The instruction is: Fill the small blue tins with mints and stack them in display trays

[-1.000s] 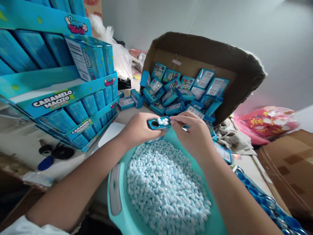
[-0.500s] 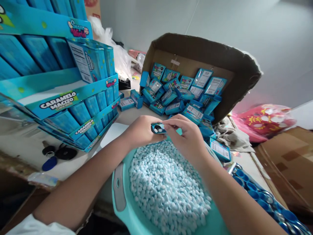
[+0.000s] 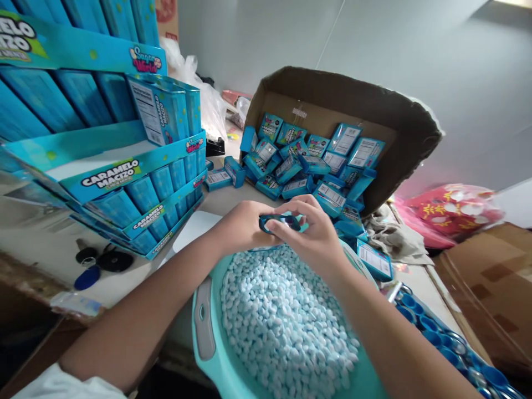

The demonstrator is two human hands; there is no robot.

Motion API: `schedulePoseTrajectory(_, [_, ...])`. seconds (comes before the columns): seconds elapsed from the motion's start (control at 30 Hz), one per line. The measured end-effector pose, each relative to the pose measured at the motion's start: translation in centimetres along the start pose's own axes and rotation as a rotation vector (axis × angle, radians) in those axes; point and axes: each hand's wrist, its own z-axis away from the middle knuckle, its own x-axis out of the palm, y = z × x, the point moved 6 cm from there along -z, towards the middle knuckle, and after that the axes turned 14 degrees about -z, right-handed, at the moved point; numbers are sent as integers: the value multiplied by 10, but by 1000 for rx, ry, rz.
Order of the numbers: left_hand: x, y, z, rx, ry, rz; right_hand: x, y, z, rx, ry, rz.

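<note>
My left hand (image 3: 243, 226) is wrapped round a small blue candy box (image 3: 283, 219), held upright over the far edge of a turquoise tub (image 3: 216, 374). From the other side, my right hand (image 3: 313, 235) has its thumb and fingers closed on the top of the same box. Those fingers cover most of its opening, so what is inside is largely hidden. Pale blue and white candies (image 3: 286, 316) are heaped in the tub below both hands.
Stacked blue display trays (image 3: 112, 173) with upright boxes stand at left. A tilted cardboard box (image 3: 353, 83) behind spills candy boxes (image 3: 328, 198). Keys (image 3: 86, 255) lie lower left. At right are a grey cloth (image 3: 390, 235), a large carton (image 3: 490, 277) and blue rings (image 3: 444, 338).
White candies showing in the box's opening have gone from sight. My right thumb and fingers have moved across the box top. The view has shifted slightly.
</note>
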Motion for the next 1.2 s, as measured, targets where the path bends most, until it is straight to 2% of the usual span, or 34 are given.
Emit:
schedulePoseTrajectory(0.17, [-1,0,-1,-4,51,-37,-1,25,-3,218,-18,8])
schedulePoseTrajectory(0.27, [-4,-3,-2,-49,115,-2,-18,41,-10,254,44,-18])
schedulePoseTrajectory(0.33, [-8,-5,-2,-76,192,8,-28,51,-13,294,-6,2])
schedulePoseTrajectory(0.4, [-13,-6,-1,-82,271,25,-27,62,-8,381,-183,86])
schedulePoseTrajectory(0.5, [-16,-7,0,-73,322,81,-12,64,25,480,-448,181])
schedulePoseTrajectory(0.57, [-14,-8,-1,-67,310,105,5,55,57,479,-599,228])
schedulePoseTrajectory(0.63, [-11,-7,-2,-50,277,97,26,45,92,434,-831,355])
schedulePoseTrajectory(0.7, [-8,-6,-3,-18,241,73,39,38,115,373,-935,451])
schedulePoseTrajectory(0.83, [-6,-5,-3,5,188,55,54,34,117,288,-864,470])
schedulePoseTrajectory(1.03, [0,-1,-1,43,55,36,69,37,97,286,-860,512])
schedulePoseTrajectory(1.1, [2,1,0,71,18,-10,66,34,94,284,-846,426])
schedulePoseTrajectory(1.2, [5,3,1,101,-30,-121,56,15,88,212,-829,109])
